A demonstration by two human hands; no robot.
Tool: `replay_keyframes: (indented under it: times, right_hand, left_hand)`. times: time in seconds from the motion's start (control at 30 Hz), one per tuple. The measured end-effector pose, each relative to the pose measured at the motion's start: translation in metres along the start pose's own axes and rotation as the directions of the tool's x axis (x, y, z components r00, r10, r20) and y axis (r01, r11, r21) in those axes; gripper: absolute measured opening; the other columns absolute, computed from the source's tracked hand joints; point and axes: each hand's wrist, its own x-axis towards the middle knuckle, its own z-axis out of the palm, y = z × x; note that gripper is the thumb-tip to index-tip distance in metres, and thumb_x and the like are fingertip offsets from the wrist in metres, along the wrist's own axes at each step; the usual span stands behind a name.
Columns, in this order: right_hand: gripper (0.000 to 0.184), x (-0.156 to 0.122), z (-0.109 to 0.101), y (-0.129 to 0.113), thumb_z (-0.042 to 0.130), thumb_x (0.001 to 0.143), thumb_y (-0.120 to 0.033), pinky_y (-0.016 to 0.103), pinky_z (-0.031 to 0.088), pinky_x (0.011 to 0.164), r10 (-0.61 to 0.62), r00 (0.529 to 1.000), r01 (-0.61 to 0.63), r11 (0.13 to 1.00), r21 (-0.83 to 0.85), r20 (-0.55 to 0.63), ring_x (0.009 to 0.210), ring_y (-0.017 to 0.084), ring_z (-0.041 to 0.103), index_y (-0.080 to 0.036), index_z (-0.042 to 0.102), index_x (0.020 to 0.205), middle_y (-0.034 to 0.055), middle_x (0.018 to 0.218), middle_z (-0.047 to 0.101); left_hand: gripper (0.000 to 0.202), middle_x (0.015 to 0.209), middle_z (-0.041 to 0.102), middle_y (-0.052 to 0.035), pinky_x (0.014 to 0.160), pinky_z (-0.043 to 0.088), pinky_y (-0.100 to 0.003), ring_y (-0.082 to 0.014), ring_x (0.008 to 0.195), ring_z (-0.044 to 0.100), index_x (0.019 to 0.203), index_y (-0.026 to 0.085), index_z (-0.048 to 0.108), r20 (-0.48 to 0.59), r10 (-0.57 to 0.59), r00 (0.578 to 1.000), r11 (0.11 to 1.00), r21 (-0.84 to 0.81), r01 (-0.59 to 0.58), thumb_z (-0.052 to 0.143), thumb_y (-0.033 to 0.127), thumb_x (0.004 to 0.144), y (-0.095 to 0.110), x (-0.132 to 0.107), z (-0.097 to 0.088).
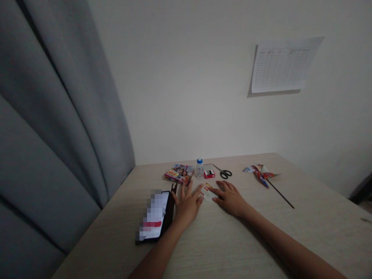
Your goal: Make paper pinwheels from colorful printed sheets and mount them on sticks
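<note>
My forearms (157, 257) run off the bottom edge of the frame. The phone (154, 215) shows a screen blurred into blocks, unreadable. Print on the card (206, 193) on the tabletop is too small to read, as are the rows on the wall sheet (283, 66) and the label on the small red box (209, 174). The curtain (58, 116) runs off the left edge.

Small red-and-white printed card (206, 193), lying flat, slightly skewed.

Bare left hand (187, 205) rests palm down, fingers spread, beside the right hand (229, 199), also palm down, its fingertips angled inward; left forearm (157, 255) and right forearm (286, 242) stretch forward.
</note>
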Motion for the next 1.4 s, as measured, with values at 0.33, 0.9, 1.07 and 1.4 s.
replay_keyframes:
  times: [0.33, 0.9, 1.07, 1.4]
  right_hand:
    - [0.048, 0.000, -0.005, -0.002, 0.043, 0.095, -0.056, 0.049, 0.024, 0.115, 0.018, 0.998, -0.017, 0.999, -0.027, 0.053, 0.143, 0.030, 0.027, -0.046, 0.045, 0.143, 0.0046, 0.155, 0.036]
    - [0.049, -0.001, -0.003, 0.002, 0.042, 0.096, -0.056, 0.050, 0.023, 0.116, 0.008, 0.998, -0.007, 1.000, -0.020, 0.055, 0.143, 0.030, 0.027, -0.047, 0.042, 0.144, 0.0043, 0.156, 0.035]
    - [0.049, -0.001, -0.005, 0.000, 0.042, 0.096, -0.056, 0.050, 0.022, 0.116, 0.023, 0.997, -0.022, 1.000, -0.017, 0.068, 0.144, 0.031, 0.025, -0.047, 0.041, 0.144, 0.0036, 0.156, 0.034]
    - [0.049, 0.000, -0.004, 0.000, 0.041, 0.095, -0.057, 0.049, 0.021, 0.116, 0.021, 0.997, -0.020, 1.000, -0.019, 0.077, 0.144, 0.030, 0.024, -0.047, 0.042, 0.144, 0.0029, 0.157, 0.033]
  left_hand:
    - [0.058, 0.166, 0.003, 0.0007, 0.105, 0.010, -0.080, -0.0363, 0.150, 0.005, 0.155, 0.041, 0.014, 0.003, -0.077, 0.997, 0.989, 0.126, 0.076, 0.034, 0.037, 0.100, -0.013, -0.003, -0.002]
    - [0.065, 0.165, 0.000, -0.0021, 0.104, 0.007, -0.081, -0.0373, 0.151, 0.000, 0.155, 0.042, 0.009, 0.192, -0.161, 0.968, 0.979, 0.158, 0.131, 0.036, 0.032, 0.096, -0.037, 0.001, -0.024]
    - [0.068, 0.165, -0.005, -0.0020, 0.104, 0.008, -0.080, -0.0368, 0.151, -0.003, 0.155, 0.041, 0.007, 0.255, -0.184, 0.949, 0.977, 0.150, 0.149, 0.039, 0.035, 0.096, -0.041, 0.003, -0.035]
    - [0.073, 0.164, -0.010, -0.0036, 0.105, 0.010, -0.079, -0.0372, 0.151, -0.004, 0.156, 0.037, 0.005, 0.301, -0.195, 0.933, 0.978, 0.128, 0.163, 0.044, 0.041, 0.094, -0.044, 0.003, -0.048]
